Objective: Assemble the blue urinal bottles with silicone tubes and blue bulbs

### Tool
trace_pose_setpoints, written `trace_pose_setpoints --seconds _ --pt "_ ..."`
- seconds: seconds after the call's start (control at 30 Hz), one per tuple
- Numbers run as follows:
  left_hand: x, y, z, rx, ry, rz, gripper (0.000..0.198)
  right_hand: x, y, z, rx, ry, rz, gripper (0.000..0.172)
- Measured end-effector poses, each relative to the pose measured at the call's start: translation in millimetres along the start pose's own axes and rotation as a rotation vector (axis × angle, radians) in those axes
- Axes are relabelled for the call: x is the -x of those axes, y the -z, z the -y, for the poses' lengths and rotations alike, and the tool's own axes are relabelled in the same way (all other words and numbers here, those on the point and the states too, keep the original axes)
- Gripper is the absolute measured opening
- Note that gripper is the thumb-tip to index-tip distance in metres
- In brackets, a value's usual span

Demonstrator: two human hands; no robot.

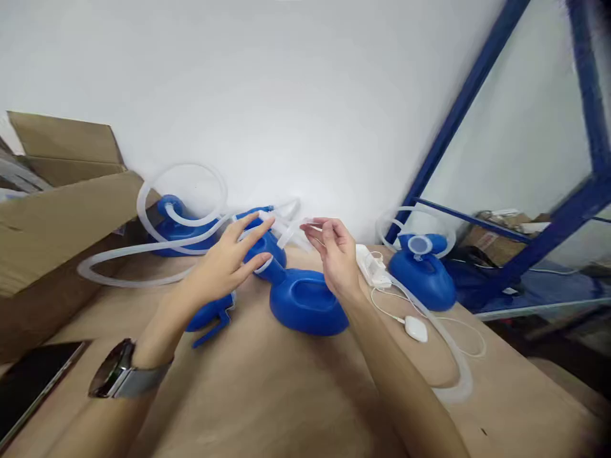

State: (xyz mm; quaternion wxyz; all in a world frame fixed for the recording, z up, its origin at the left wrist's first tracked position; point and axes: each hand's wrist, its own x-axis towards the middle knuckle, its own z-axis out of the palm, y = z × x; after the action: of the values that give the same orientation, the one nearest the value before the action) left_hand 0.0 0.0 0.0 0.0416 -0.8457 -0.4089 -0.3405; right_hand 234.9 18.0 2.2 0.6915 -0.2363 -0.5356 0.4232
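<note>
My left hand reaches forward with its fingers stretched out and apart, just above a blue plastic vessel with a short neck. A clear tube end lies between the two hands, beside the left fingertips. My right hand has its fingers curled, pinching a small clear piece at that tube's end. A translucent hose loops away to the left over another blue vessel. A blue handle-like part lies under my left wrist, which wears a metal watch.
A third blue vessel with a coiled hose stands at the right, beside a white power strip and a white charger with cable. Cardboard boxes flank the left. A dark phone lies bottom left. Blue shelving stands right.
</note>
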Motion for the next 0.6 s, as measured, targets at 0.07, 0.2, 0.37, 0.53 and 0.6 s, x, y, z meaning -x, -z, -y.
trace_pose_setpoints --seconds 0.07,0.2,0.37,0.53,0.6 --pt "-2 -1.0 1 -0.007 -0.061 0.0 0.063 3 -1 4 0.015 -0.011 0.092 0.041" --pt "-2 1.9 -1 0.076 -0.101 0.043 0.057 5 1 9 -0.012 -0.11 0.211 0.041" --pt "3 9.3 -17 0.226 0.006 0.023 0.075 8 -3 5 -0.113 -0.224 0.266 0.04" --pt "-2 17.1 -16 0.165 0.085 0.04 0.071 7 5 9 0.093 -0.231 0.386 0.044" --pt "-2 22.2 -5 0.127 0.133 0.053 0.076 2 19 13 0.385 -0.208 0.435 0.054"
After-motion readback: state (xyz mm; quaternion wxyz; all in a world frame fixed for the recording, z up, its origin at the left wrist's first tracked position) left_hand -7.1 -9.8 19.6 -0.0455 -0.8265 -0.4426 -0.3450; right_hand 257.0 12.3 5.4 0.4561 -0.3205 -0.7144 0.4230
